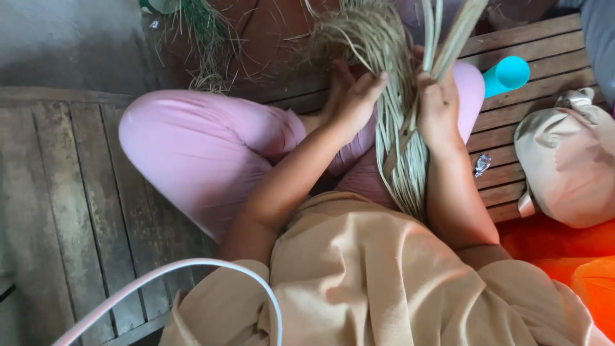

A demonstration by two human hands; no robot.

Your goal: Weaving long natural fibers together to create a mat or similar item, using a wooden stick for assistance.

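- While the person sits cross-legged on the wooden slatted bench, both hands work a bundle of dried straw strands at 12 o'clock in the view.
- Left hand: palm laid flat against the left side of the bundle, fingers stretched up along the strands, grip loose and not closed around them.
- Right hand: curled around a few wider flat strips on the right side of the bundle, grip closed on them.
- Bundle runs from 12 o'clock down between the two forearms, lower end resting against the person's lap just above the beige shirt.
- Pink trousers cover the folded legs, knee out at 9 o'clock.
- Turquoise cup lies on its side on the bench at 2 o'clock, just beside the right knee.
- Beige cloth bag sits at 3 o'clock, near the right forearm but apart from it.
- Small foil wrapper on the slats between forearm and bag.
- Orange fabric at 4 o'clock.
- More loose grass on the ground at 11 o'clock.
- Pale curved tube crosses at 7 o'clock.
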